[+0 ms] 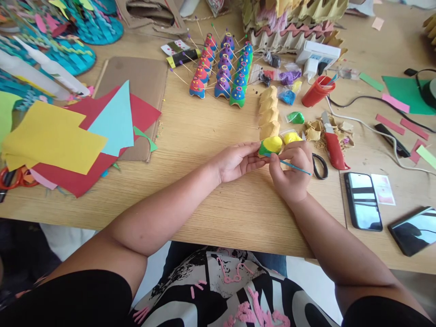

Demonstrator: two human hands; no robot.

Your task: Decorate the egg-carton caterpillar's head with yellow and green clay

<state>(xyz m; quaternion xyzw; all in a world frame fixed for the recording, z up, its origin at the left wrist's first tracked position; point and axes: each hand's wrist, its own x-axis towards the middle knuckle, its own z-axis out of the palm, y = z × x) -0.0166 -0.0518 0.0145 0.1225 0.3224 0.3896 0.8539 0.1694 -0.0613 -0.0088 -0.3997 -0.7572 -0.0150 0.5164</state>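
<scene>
My left hand [236, 162] has its fingers around the near end of a tan egg-carton strip [268, 111]. Yellow clay [272, 144] covers the top of that end bump, with green clay [263, 150] along its lower side. In my right hand [293, 175] a thin blue stick tool [299, 168] is pinched, its tip against the lower edge of the clay. Just behind my right hand lies a packet of yellow clay [292, 137]. Farther back stand several finished egg-carton caterpillars [223, 81] in red, purple and blue-green, with pins in them.
Coloured paper sheets [51, 136] and cardboard [136, 72] lie at left. To the right are a red-handled knife [334, 145], a black ring band [320, 166], a red cup [316, 93], clay packets [289, 77], a power strip [320, 53], cables and a phone [364, 200].
</scene>
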